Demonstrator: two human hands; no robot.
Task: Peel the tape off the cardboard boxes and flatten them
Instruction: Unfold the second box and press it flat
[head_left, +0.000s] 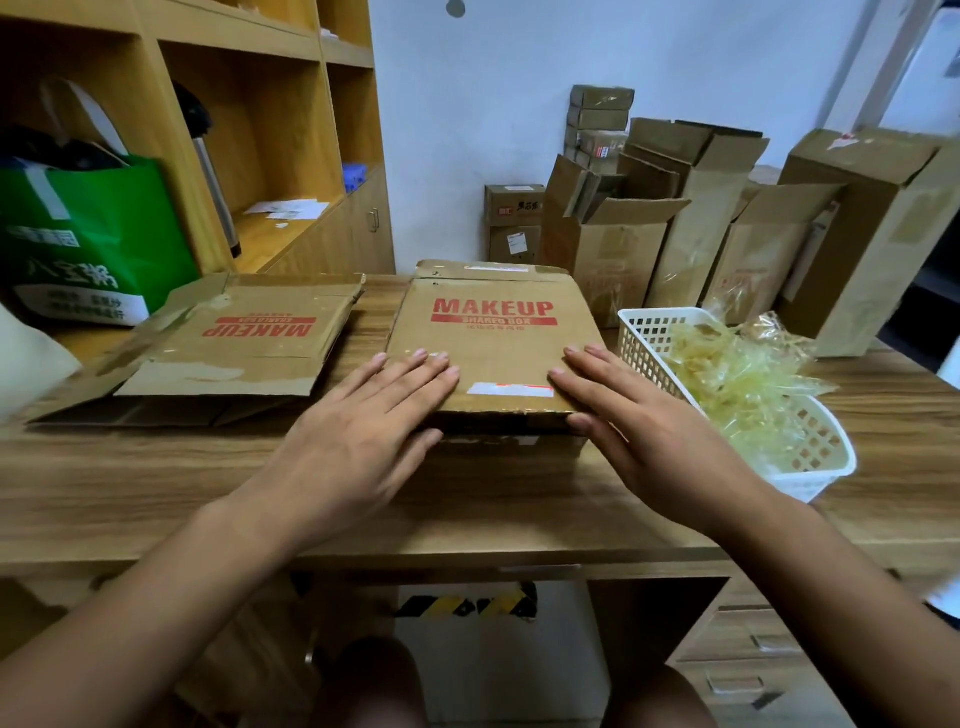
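Note:
A flattened cardboard box (493, 338) printed "MAKEUP" in red lies in the middle of the wooden desk (156, 488). My left hand (363, 431) rests flat on its near left corner, fingers straight. My right hand (634, 421) lies flat on its near right corner, the thumb against the front edge. A white label strip (511, 389) sits between the two hands. To the left lies another flattened "MAKEUP" box (234, 348), turned the other way round.
A white plastic basket (654, 332) full of crumpled clear tape stands at the right. Several upright cardboard boxes (701, 234) stand behind the desk by the wall. A green bag (88, 239) and wooden shelves (291, 130) are at the left.

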